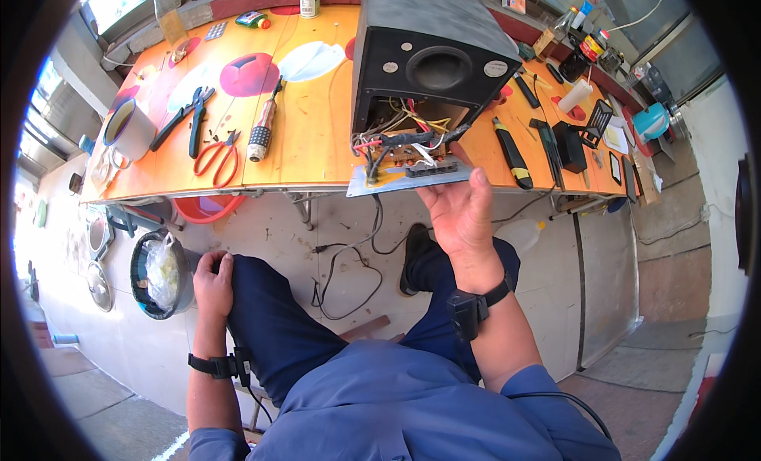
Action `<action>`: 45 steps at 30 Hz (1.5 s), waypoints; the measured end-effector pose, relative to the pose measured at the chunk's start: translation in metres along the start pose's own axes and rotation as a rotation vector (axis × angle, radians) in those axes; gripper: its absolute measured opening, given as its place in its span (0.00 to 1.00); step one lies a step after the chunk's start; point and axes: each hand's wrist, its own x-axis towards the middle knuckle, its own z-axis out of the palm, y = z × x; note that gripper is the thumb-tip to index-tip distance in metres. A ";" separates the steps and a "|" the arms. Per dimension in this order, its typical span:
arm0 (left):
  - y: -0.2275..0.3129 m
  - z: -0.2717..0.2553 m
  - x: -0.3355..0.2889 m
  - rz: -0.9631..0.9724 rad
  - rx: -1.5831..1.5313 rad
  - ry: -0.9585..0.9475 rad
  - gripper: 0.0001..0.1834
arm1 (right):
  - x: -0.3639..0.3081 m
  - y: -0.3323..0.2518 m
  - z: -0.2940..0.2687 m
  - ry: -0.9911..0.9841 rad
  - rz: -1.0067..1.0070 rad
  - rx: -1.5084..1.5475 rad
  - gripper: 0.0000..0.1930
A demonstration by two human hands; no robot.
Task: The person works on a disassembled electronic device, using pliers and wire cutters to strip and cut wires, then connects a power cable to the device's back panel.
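A black speaker box (432, 61) stands on the table with its lower opening facing me. Out of that opening hangs a metal amplifier panel (396, 180) carrying a circuit board, joined to the box by red, yellow, white and black wires (408, 128). My right hand (464, 215) holds the panel's near edge from below, thumb raised beside it; the fingertips are hidden under the plate. My left hand (212, 283) rests on my left knee, fingers curled in and holding nothing. A black power cord (376, 215) drops from the panel to the floor.
On the table's left lie red-handled scissors (218, 160), pliers (198, 120), a screwdriver (263, 124) and a mug (129, 130). A yellow-black utility knife (511, 153) and several tools lie at right. A lined bin (162, 275) stands by my left knee.
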 end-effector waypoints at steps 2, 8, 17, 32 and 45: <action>0.009 0.000 -0.002 0.075 0.089 0.047 0.15 | 0.001 0.004 -0.007 -0.008 0.029 0.019 0.44; 0.085 0.021 -0.015 0.312 -0.082 -0.030 0.11 | -0.002 0.006 -0.018 -0.050 0.049 -0.022 0.44; 0.198 0.087 -0.031 0.058 -0.811 -0.611 0.28 | -0.019 -0.009 -0.023 -0.058 0.074 -0.163 0.42; 0.218 0.101 -0.040 -0.017 -0.857 -0.628 0.25 | -0.026 -0.019 -0.037 -0.022 0.160 -0.204 0.33; 0.211 0.105 -0.040 0.007 -0.942 -0.645 0.26 | -0.028 -0.014 -0.035 -0.027 0.156 -0.182 0.36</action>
